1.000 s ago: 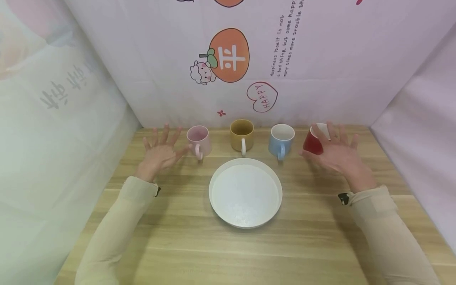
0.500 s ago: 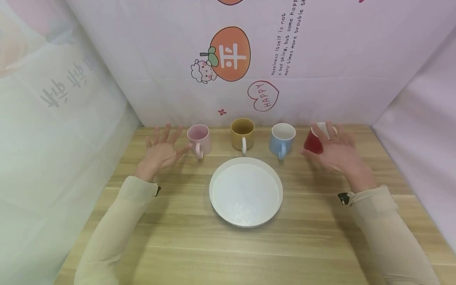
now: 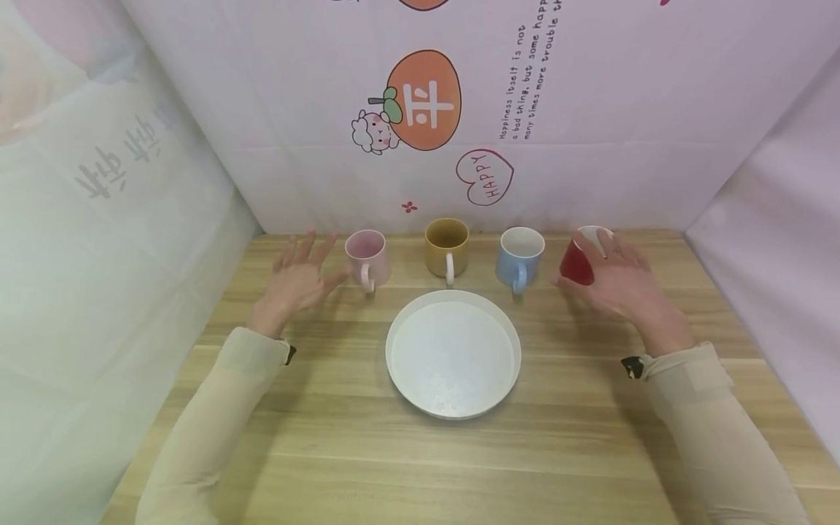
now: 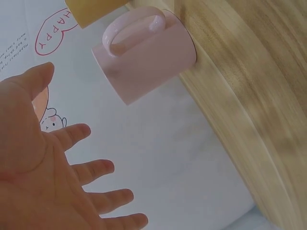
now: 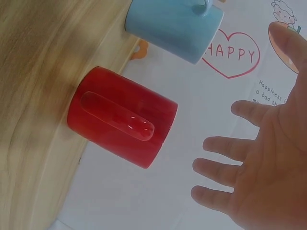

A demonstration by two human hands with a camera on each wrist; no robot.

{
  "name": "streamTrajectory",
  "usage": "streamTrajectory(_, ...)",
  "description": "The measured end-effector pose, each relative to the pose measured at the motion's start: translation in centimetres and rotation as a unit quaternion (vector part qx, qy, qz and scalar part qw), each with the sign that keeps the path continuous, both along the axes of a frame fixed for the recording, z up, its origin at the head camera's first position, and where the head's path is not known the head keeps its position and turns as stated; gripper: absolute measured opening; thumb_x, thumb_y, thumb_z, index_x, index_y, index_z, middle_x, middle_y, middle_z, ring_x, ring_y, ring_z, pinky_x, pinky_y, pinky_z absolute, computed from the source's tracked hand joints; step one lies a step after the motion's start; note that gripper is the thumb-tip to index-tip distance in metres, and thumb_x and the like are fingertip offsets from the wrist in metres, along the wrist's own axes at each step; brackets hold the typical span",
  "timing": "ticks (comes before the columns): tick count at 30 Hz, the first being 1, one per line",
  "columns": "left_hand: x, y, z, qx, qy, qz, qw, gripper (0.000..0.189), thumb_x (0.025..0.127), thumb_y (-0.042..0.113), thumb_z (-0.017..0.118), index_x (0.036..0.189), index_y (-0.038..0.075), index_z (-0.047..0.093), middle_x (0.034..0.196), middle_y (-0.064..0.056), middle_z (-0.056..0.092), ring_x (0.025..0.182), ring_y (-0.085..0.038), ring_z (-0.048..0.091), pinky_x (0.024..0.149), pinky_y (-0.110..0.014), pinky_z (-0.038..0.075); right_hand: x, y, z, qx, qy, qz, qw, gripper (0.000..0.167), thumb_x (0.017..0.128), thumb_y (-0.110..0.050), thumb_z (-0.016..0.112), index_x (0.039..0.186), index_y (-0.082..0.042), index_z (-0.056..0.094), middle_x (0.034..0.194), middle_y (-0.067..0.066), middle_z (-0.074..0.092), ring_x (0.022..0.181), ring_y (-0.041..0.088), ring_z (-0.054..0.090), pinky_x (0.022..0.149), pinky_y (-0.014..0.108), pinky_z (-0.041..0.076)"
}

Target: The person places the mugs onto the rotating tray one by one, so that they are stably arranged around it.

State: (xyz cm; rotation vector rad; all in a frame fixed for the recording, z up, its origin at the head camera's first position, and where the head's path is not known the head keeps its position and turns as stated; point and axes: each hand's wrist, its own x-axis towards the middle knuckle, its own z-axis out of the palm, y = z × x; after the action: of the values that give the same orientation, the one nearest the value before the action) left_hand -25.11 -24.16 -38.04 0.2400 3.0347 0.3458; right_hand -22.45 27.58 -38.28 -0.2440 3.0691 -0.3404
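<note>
My left hand [image 3: 295, 281] hovers with spread fingers just left of the pink mug [image 3: 367, 259]; in the left wrist view a gap shows between the fingers and that mug's body [image 4: 148, 62]. Over on the right, my right hand [image 3: 620, 281] is held above the table with its fingers apart, partly covering the red mug [image 3: 577, 264]. The right wrist view shows the red mug [image 5: 120, 117] whole, handle facing the camera, apart from the fingers. Between the hands stand a mustard mug [image 3: 446, 248] with a white handle and a light blue mug [image 3: 518, 259]. Neither hand holds anything.
A round white tray [image 3: 454, 357] lies on the wooden table [image 3: 367, 467] in front of the row of mugs. A printed white cloth [image 3: 315, 146] hangs right behind the mugs, and more cloth walls the left and right sides.
Fingers of both hands have drawn slightly closer together and lower. The mugs and tray stay where they were; the whole head view shifts very slightly.
</note>
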Motion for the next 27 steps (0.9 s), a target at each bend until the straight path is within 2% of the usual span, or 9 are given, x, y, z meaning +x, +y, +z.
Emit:
streamTrajectory(8, 0.04, -0.15, -0.09, -0.007, 0.009, -0.015, 0.9998, 0.084, 0.096, 0.071, 0.038, 0.162, 0.027, 0.01, 0.168, -0.019, 0.005, 0.153, -0.049, 0.0, 0.12, -0.072, 0.009, -0.09, -0.05, -0.18, -0.003, 0.009, 0.006, 0.9999, 0.093, 0.094, -0.069, 0.046, 0.161, -0.016, 0.011, 0.162, 0.033, 0.012, 0.15, 0.051, 0.009, 0.119, 0.07, 0.011)
streamTrajectory(15, 0.01, -0.16, -0.14, -0.002, 0.015, -0.023, 0.9996, 0.08, 0.098, 0.054, 0.052, 0.161, 0.02, 0.016, 0.167, -0.021, 0.012, 0.153, -0.046, 0.009, 0.121, -0.071, 0.013, -0.09, -0.19, -0.28, -0.019, 0.035, 0.013, 0.9991, 0.087, 0.094, -0.063, 0.053, 0.157, -0.011, 0.022, 0.159, 0.031, 0.023, 0.147, 0.051, 0.016, 0.118, 0.069, 0.017)
streamTrajectory(19, 0.05, -0.17, -0.19, 0.009, 0.022, -0.03, 0.9993, 0.078, 0.098, 0.049, 0.056, 0.159, 0.015, 0.022, 0.165, -0.024, 0.017, 0.152, -0.046, 0.014, 0.121, -0.069, 0.015, -0.12, -0.16, -0.46, -0.023, 0.048, 0.016, 0.9984, 0.084, 0.094, -0.06, 0.055, 0.155, -0.009, 0.028, 0.157, 0.03, 0.028, 0.145, 0.05, 0.021, 0.116, 0.069, 0.022)
streamTrajectory(27, 0.17, -0.11, -0.28, 0.012, 0.031, -0.032, 0.9989, 0.076, 0.097, 0.048, 0.059, 0.157, 0.012, 0.029, 0.161, -0.02, 0.032, 0.147, -0.046, 0.029, 0.114, -0.07, 0.032, -0.28, -0.22, -0.44, -0.021, 0.044, 0.019, 0.9986, 0.079, 0.095, -0.054, 0.058, 0.153, -0.009, 0.031, 0.153, 0.031, 0.035, 0.141, 0.05, 0.03, 0.114, 0.068, 0.027)
